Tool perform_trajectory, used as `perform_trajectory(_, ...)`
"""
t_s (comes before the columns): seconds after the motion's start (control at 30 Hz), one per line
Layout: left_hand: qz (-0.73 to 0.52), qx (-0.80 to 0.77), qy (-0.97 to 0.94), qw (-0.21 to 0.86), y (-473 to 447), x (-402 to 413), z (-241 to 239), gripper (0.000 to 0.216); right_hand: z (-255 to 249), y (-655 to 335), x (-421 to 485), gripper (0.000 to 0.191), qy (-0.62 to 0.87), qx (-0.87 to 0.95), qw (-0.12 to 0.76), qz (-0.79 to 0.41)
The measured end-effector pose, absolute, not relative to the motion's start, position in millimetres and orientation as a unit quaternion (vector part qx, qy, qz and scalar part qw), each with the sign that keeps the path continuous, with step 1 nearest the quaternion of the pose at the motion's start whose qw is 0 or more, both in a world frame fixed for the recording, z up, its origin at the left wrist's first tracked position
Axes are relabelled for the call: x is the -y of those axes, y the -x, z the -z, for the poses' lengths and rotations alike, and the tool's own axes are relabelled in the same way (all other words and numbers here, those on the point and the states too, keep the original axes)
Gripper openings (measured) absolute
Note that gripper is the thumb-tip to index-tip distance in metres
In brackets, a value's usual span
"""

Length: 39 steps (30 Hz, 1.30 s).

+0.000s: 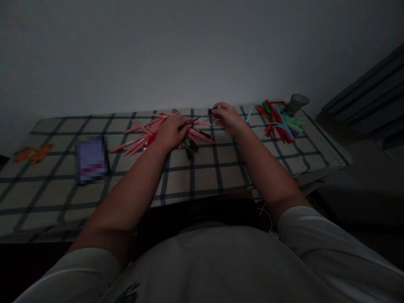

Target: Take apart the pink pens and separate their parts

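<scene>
Pink pen barrels (139, 135) lie piled on the checked table (221, 176). Our left hand (172, 131) is curled over them and seems to grip one end of the thin refill (198, 117). Our right hand (225, 118) pinches the other end. Probably mid-assembly; the next move needs steady tip alignment.

Very dim, underexposed; corners darker, edges bowed by wide lens; fine detail perhaps lost.

At frame centre, the left grip (172, 132) rests on a heap of pink pens (142, 134) on the checked tabletop (221, 168), fingers closed on one end of a thin dark stick (198, 117). The right grip (225, 118) pinches the other end. Right of centre lie coloured strips (277, 120) beside a clear cup (295, 103).
</scene>
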<state>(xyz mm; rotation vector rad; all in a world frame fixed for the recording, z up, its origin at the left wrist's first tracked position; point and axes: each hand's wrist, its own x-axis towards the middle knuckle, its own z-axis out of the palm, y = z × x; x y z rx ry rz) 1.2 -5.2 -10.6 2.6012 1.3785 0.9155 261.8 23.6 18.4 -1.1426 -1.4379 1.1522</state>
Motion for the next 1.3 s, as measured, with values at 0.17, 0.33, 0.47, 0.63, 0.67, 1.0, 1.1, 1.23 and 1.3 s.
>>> perform_trajectory(0.17,-0.305,-0.437,-0.846,0.027,-1.5,5.8,10.6,0.046,-18.0,-260.1,-22.2,0.023,0.466,0.568,0.473,-0.487)
perform_trajectory(0.33,-0.302,-0.44,-0.845,0.03,-2.2,7.1,9.5,0.045,-17.9,-259.5,-21.8,0.022,0.476,0.57,0.466,-0.48)
perform_trajectory(0.47,-0.295,-0.441,-0.847,0.032,-2.2,6.7,9.2,0.045,-14.7,-259.9,-23.4,0.02,0.476,0.566,0.468,-0.484)
perform_trajectory(0.63,-0.294,-0.431,-0.853,0.028,-1.2,4.2,10.6,0.046,-12.1,-260.1,-26.0,0.021,0.465,0.558,0.478,-0.495)
perform_trajectory(0.67,-0.294,-0.43,-0.853,0.026,-1.0,3.6,11.1,0.046,-12.1,-260.1,-26.5,0.021,0.463,0.556,0.48,-0.495)
perform_trajectory(1.0,-0.296,-0.43,-0.853,0.023,-0.6,3.4,13.5,0.045,-12.2,-259.3,-26.9,0.021,0.446,0.544,0.487,-0.518)
perform_trajectory(1.1,-0.298,-0.427,-0.854,0.024,-0.3,4.2,12.3,0.045,-11.7,-259.0,-26.6,0.02,0.45,0.541,0.488,-0.516)
perform_trajectory(1.23,-0.299,-0.428,-0.853,0.02,-0.1,3.2,12.9,0.046,-11.2,-259.5,-26.9,0.022,0.451,0.545,0.485,-0.514)
perform_trajectory(1.3,-0.3,-0.427,-0.853,0.019,0.0,2.1,14.0,0.046,-11.3,-259.5,-26.9,0.024,0.449,0.545,0.485,-0.515)
